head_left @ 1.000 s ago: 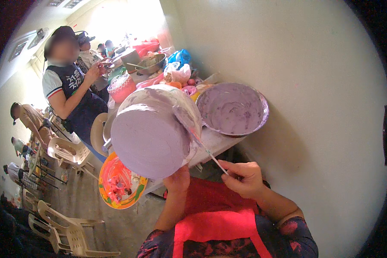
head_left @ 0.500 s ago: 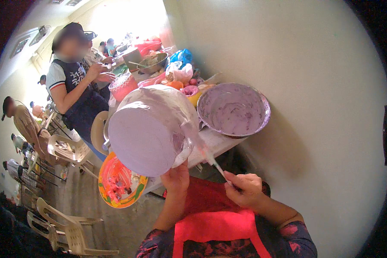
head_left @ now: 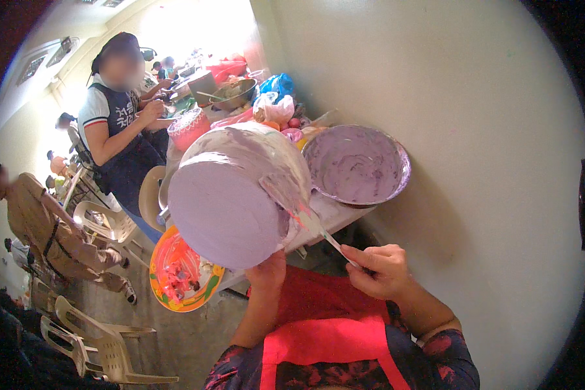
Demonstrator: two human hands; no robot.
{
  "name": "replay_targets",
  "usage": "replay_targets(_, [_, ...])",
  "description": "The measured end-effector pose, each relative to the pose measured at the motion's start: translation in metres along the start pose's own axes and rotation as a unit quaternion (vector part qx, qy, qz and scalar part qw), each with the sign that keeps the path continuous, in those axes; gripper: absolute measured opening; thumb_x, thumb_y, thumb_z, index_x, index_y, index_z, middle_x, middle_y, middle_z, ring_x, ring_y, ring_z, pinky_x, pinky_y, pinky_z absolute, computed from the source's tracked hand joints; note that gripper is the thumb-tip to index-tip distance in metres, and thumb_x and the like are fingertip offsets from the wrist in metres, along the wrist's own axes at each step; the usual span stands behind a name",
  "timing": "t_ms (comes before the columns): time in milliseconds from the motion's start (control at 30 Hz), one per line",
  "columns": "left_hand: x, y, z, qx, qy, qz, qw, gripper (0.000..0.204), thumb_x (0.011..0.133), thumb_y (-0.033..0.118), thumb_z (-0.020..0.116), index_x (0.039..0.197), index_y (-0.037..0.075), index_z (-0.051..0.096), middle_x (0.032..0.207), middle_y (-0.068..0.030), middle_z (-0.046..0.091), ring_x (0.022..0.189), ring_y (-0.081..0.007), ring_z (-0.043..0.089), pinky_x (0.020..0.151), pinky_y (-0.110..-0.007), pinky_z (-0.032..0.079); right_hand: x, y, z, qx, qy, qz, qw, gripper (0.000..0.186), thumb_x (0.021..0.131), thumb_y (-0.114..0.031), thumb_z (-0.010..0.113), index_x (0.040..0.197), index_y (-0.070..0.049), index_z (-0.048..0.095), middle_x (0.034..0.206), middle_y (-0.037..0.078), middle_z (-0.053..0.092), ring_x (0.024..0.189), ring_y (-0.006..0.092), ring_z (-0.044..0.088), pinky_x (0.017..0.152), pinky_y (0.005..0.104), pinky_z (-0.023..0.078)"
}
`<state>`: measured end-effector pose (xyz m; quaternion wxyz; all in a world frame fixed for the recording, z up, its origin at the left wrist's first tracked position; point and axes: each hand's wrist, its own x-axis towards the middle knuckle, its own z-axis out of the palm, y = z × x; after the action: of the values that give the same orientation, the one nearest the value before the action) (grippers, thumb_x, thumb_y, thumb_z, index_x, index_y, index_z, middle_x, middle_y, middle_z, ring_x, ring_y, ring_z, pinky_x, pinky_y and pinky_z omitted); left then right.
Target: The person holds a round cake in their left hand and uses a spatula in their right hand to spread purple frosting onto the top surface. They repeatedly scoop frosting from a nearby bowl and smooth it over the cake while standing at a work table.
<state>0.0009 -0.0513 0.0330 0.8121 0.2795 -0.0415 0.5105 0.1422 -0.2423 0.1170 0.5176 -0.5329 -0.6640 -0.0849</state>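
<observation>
A large round cake (head_left: 227,211), coated in smooth pale lavender icing, is tilted with its flat top toward me. My left hand (head_left: 266,272) is closed at its lower edge and props it up; part of the fingers is hidden behind it. In my right hand (head_left: 378,270) the fingers wrap round the handle of an icing spatula (head_left: 325,235). Its icing-smeared blade lies against the cake's right side, where the coat is rougher. A bowl of lavender icing (head_left: 357,166) stands just beyond, to the right of the cake.
An orange-rimmed plate with red icing (head_left: 212,286) sits at the table's left edge. Farther back are a pink cake (head_left: 190,130), a metal bowl (head_left: 235,96) and plastic bags (head_left: 276,88). A person in an apron (head_left: 125,117) stands beyond; plastic chairs (head_left: 114,348) are left. A wall (head_left: 487,162) closes the right.
My right hand and the spatula have shifted slightly right, with the blade now flatter against the cake's side. The cake has moved a little right. At left, a person in tan has come closer.
</observation>
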Motion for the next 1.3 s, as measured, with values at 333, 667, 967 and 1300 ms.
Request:
replay_targets(333, [0.001, -0.001, 0.012, -0.028, -0.009, 0.003, 1.0, 0.047, 0.086, 0.031, 0.05, 0.127, 0.01, 0.044, 0.131, -0.0073, 0.046, 0.121, -0.0258, 0.043, 0.101, -0.048, 0.034, -0.02, 0.004, 0.004, -0.003, 0.011, -0.014, 1.0, 0.042, 0.065, 0.002, 0.065, 0.107, -0.002, 0.063, 0.054, 0.005, 0.053, 0.041, 0.0159, 0.051, 0.04, 0.0273, 0.042])
replay_targets(667, [0.002, -0.002, 0.02, -0.02, 0.025, -0.009, 0.999, 0.043, 0.088, 0.031, 0.046, 0.126, 0.011, 0.046, 0.13, -0.0069, 0.048, 0.121, -0.0264, 0.043, 0.103, -0.047, 0.031, -0.014, 0.01, 0.005, 0.004, 0.05, -0.032, 0.998, 0.046, 0.066, 0.0, 0.067, 0.112, -0.001, 0.061, 0.058, 0.006, 0.057, 0.043, 0.0159, 0.053, 0.041, 0.0275, 0.045])
replay_targets(967, [-0.001, -0.006, -0.003, -0.025, 0.008, -0.007, 1.0, 0.049, 0.083, 0.028, 0.054, 0.127, 0.009, 0.044, 0.129, -0.0072, 0.048, 0.12, -0.0269, 0.044, 0.102, -0.046, 0.034, -0.013, 0.01, 0.022, -0.015, 0.057, -0.068, 0.996, 0.049, 0.065, 0.0, 0.067, 0.113, -0.003, 0.061, 0.059, 0.004, 0.058, 0.044, 0.0151, 0.054, 0.04, 0.0276, 0.045])
replay_targets(1300, [0.003, -0.004, 0.034, 0.03, 0.045, 0.035, 0.998, 0.067, 0.072, 0.024, 0.066, 0.131, 0.006, 0.038, 0.131, -0.014, 0.044, 0.12, -0.0326, 0.044, 0.103, -0.049, 0.036, -0.031, 0.013, 0.02, 0.013, 0.065, 0.023, 0.998, 0.042, 0.07, -0.002, 0.065, 0.112, -0.003, 0.061, 0.057, 0.005, 0.056, 0.043, 0.0154, 0.053, 0.041, 0.0273, 0.043])
